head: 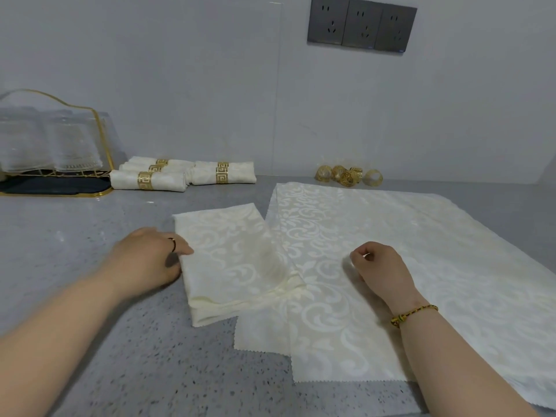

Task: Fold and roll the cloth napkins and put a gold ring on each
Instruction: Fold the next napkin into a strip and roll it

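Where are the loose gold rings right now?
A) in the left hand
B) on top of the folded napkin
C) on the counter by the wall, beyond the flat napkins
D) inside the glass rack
C: the loose gold rings sit clustered on the counter against the wall, beyond the flat napkins; the left hand only grips the folded napkin.
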Tool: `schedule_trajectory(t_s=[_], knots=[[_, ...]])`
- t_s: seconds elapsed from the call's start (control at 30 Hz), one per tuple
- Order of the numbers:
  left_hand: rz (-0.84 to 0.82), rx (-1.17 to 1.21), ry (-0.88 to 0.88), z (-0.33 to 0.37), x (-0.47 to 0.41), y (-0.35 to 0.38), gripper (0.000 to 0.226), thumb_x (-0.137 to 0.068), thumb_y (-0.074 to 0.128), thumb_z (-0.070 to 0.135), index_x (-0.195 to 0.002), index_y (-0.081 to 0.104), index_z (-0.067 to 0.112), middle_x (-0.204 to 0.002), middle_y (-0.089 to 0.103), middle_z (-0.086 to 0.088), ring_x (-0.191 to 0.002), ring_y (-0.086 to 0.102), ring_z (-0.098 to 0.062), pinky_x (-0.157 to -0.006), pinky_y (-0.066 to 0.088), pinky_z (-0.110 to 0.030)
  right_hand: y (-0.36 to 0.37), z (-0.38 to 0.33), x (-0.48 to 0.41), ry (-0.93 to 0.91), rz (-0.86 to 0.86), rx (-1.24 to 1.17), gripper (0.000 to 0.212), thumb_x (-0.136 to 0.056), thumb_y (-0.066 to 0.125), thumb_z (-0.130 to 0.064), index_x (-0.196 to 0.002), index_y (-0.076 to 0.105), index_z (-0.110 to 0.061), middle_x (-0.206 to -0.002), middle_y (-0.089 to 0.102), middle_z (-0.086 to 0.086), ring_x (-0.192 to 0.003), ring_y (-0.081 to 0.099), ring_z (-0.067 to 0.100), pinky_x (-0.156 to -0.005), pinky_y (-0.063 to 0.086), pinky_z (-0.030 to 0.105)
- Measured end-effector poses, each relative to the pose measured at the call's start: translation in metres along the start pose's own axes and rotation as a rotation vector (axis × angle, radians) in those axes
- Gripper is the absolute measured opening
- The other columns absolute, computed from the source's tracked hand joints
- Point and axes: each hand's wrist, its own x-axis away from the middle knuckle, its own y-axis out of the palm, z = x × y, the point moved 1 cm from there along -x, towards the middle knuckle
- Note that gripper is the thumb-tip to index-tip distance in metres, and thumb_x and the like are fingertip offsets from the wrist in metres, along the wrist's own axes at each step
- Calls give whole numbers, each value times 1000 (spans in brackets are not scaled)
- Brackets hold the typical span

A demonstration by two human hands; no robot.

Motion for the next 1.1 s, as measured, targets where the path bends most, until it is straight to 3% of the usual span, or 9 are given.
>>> schedule_trajectory(t_s=[0.13, 0.3, 0.4, 0.5, 0.63, 0.8, 0.93, 1.03, 1.1], knots=[[132, -12, 263, 22, 26, -1, 35, -70, 72, 33, -104, 66, 37, -112, 61, 21, -105, 61, -13, -95, 37, -26, 2, -9, 7, -96, 21, 11, 10, -88, 53, -18, -79, 53, -23, -69, 52, -8, -59, 46, 8, -52, 34, 22], [-34, 155, 216, 32, 42, 8, 75, -59, 16, 59, -128, 42, 45, -119, 25, 39, -109, 22, 21, -86, 7, 6, 19, -37, 30, -590, -17, -2, 25, -81, 58, -25, -100, 66, -11, -90, 52, -22, -79, 51, 7, -73, 36, 7], [-81, 230, 226, 30, 41, 11, 52, -80, 27, 49, -130, 40, 42, -124, 28, 36, -109, 20, 21, -89, 7, 7, 34, -46, 40, -713, -179, 32, 47, -79, 45, -40, -108, 67, -11, -111, 54, -12, -105, 48, 0, -93, 25, -3], [-135, 273, 223, 31, 42, 8, 43, -90, 27, 43, -130, 42, 39, -117, 26, 35, -110, 24, 19, -87, 7, 9, 36, -47, 38, -660, -241, 45, 40, -83, 43, -21, -116, 63, -10, -124, 57, -1, -113, 46, 2, -93, 24, -4], [-149, 241, 235, 35, 42, 9, 79, -68, 3, 65, -128, 46, 38, -120, 32, 37, -114, 29, 19, -77, 7, 16, 31, -40, 32, -630, -272, 151, 42, -85, 42, 8, -116, 62, -12, -133, 52, -1, -121, 49, 14, -84, 22, -8], [-114, 175, 214, 48, 47, 1, 145, -18, -35, 84, -132, 42, 38, -134, 37, 32, -122, 33, 13, -88, 15, 3, 30, -40, 33, -569, -276, 150, 27, -91, 49, -8, -113, 65, -10, -125, 58, -2, -111, 54, 10, -82, 28, -4], [-8, 177, 259, 56, 50, 4, 128, -39, -27, 87, -125, 53, 37, -129, 46, 27, -118, 44, 8, -88, 24, -5, 25, -45, 30, -301, -257, -223, 16, -91, 52, -11, -91, 68, -11, -92, 63, -8, -82, 56, 0, -70, 38, -2], [-37, 112, 302, 54, 48, 0, 69, -84, 5, 68, -86, 70, 44, -96, 62, 33, -85, 58, 17, -71, 35, 1, 25, -48, 23, -158, -238, -336, 17, -89, 54, -11, -76, 61, -19, -78, 59, -10, -70, 53, 0, -61, 40, 1], [-74, 84, 300, 53, 48, -3, 47, -72, 24, 59, -71, 69, 47, -85, 59, 39, -73, 52, 24, -63, 30, 8, 26, -54, 18, -77, -297, -341, 8, -88, 57, -13, -83, 60, -19, -73, 57, -6, -63, 50, 4, -60, 40, 8]])
